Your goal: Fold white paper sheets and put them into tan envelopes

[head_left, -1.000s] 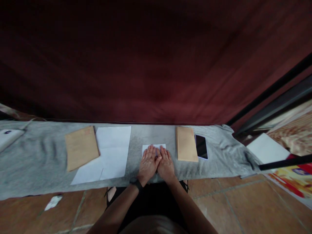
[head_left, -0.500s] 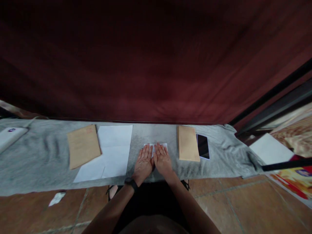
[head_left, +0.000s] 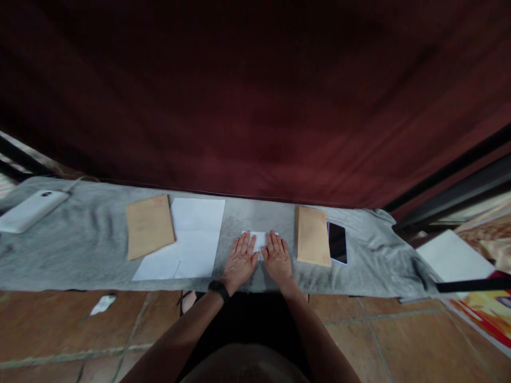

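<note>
A small piece of white paper (head_left: 260,242), which looks folded, lies flat on the grey cloth under my fingers. My left hand (head_left: 240,259) rests palm down on its left part, fingers stretched out; a black band circles that wrist. On the right part lies my right hand (head_left: 277,258), also flat with the fingers spread. A strip of the paper shows between the two hands, and the rest is covered by them. Left of my hands are white sheets (head_left: 197,234) with a fold line across them. To the right sits a stack of brown envelopes (head_left: 312,236).
Another brown envelope pile (head_left: 149,227) overlaps the white sheets. A phone (head_left: 337,242) lies beside the right envelopes. At the far left is a white device with a cable (head_left: 34,210). A dark red curtain (head_left: 255,106) hangs behind the cloth-covered surface (head_left: 96,239).
My hands have moved apart, uncovering more of the paper's middle between them. The camera view has tilted slightly, so everything is shifted a little to the right.
</note>
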A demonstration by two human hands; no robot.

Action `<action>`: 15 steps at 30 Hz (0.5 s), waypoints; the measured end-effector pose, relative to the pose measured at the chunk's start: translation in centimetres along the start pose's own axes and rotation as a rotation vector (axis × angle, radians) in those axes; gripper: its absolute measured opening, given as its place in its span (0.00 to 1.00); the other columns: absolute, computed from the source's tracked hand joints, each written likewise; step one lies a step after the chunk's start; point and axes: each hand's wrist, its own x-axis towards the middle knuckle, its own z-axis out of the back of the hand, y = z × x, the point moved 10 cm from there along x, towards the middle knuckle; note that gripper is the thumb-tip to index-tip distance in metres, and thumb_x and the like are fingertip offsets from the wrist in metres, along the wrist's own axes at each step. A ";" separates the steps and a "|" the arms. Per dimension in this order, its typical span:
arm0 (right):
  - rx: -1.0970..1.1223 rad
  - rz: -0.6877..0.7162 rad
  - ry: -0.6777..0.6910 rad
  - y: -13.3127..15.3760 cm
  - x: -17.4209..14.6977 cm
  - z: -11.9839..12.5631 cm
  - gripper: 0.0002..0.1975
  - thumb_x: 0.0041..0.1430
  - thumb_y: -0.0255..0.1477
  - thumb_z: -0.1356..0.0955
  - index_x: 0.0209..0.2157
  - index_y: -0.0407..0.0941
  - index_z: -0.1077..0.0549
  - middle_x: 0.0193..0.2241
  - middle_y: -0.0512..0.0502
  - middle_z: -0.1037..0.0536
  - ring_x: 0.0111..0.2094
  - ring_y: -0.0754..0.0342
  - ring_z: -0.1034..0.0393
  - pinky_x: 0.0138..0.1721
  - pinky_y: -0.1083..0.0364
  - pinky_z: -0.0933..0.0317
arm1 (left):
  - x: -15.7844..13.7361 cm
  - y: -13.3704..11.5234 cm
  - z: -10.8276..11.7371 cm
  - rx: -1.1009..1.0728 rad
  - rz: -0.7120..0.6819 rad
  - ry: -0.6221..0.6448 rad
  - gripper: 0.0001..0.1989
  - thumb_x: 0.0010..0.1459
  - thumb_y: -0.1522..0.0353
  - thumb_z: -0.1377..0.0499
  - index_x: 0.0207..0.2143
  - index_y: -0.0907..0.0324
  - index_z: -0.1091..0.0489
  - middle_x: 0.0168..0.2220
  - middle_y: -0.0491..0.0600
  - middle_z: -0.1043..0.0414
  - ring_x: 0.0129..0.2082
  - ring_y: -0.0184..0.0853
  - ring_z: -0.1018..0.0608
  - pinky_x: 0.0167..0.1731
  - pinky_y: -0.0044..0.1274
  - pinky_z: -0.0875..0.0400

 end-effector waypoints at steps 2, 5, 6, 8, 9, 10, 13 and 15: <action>-0.007 0.000 -0.007 -0.4 -0.3 0.1 0.27 0.74 0.34 0.41 0.68 0.37 0.41 0.68 0.32 0.39 0.69 0.42 0.46 0.67 0.41 0.51 | -0.2 0.0 0.3 -0.012 -0.006 0.005 0.30 0.69 0.61 0.50 0.69 0.65 0.43 0.71 0.63 0.47 0.71 0.48 0.44 0.68 0.41 0.46; -0.012 -0.011 -0.004 -0.9 -0.6 0.1 0.29 0.74 0.35 0.41 0.69 0.35 0.43 0.68 0.31 0.39 0.69 0.42 0.45 0.67 0.41 0.51 | -0.8 0.1 0.9 -0.035 -0.019 0.007 0.30 0.69 0.60 0.49 0.69 0.62 0.43 0.71 0.61 0.48 0.71 0.47 0.44 0.69 0.41 0.48; -0.013 -0.013 0.000 -0.9 -0.6 0.0 0.29 0.74 0.36 0.42 0.69 0.35 0.44 0.68 0.30 0.39 0.68 0.42 0.45 0.67 0.41 0.51 | -1.0 0.2 1.0 -0.041 -0.020 0.009 0.29 0.69 0.60 0.49 0.69 0.60 0.43 0.71 0.60 0.48 0.71 0.46 0.44 0.69 0.41 0.49; -0.014 -0.015 0.006 -1.0 -0.6 0.0 0.30 0.74 0.36 0.42 0.69 0.34 0.44 0.67 0.30 0.39 0.68 0.41 0.45 0.67 0.41 0.51 | -1.4 0.4 1.0 -0.046 -0.018 0.019 0.29 0.69 0.60 0.48 0.69 0.58 0.43 0.71 0.58 0.47 0.71 0.45 0.43 0.69 0.41 0.51; -0.013 -0.013 0.006 -1.0 -0.6 -0.1 0.30 0.74 0.37 0.43 0.69 0.34 0.44 0.67 0.30 0.39 0.68 0.41 0.45 0.67 0.41 0.51 | -1.6 0.5 0.9 -0.045 -0.016 0.027 0.30 0.69 0.60 0.48 0.69 0.58 0.44 0.71 0.58 0.47 0.71 0.45 0.43 0.69 0.41 0.51; -0.011 -0.010 0.003 -1.0 -0.6 -0.1 0.30 0.74 0.37 0.44 0.69 0.35 0.43 0.67 0.30 0.38 0.68 0.41 0.45 0.67 0.41 0.51 | -1.7 0.6 0.9 -0.043 -0.015 0.038 0.30 0.69 0.60 0.48 0.70 0.59 0.44 0.71 0.58 0.47 0.71 0.45 0.44 0.69 0.41 0.52; -0.002 0.000 -0.018 -1.0 -0.7 0.0 0.30 0.75 0.38 0.45 0.69 0.35 0.43 0.67 0.29 0.38 0.68 0.40 0.44 0.66 0.40 0.51 | -1.9 0.4 0.7 -0.023 -0.012 0.074 0.31 0.69 0.58 0.49 0.69 0.61 0.44 0.72 0.60 0.48 0.72 0.46 0.44 0.69 0.41 0.52; -0.001 0.002 -0.031 -1.0 -0.7 0.0 0.30 0.75 0.38 0.45 0.69 0.35 0.43 0.67 0.29 0.38 0.67 0.40 0.44 0.66 0.39 0.50 | -2.0 0.3 0.7 -0.002 0.011 0.086 0.31 0.69 0.58 0.50 0.69 0.62 0.43 0.71 0.62 0.48 0.71 0.48 0.44 0.68 0.41 0.51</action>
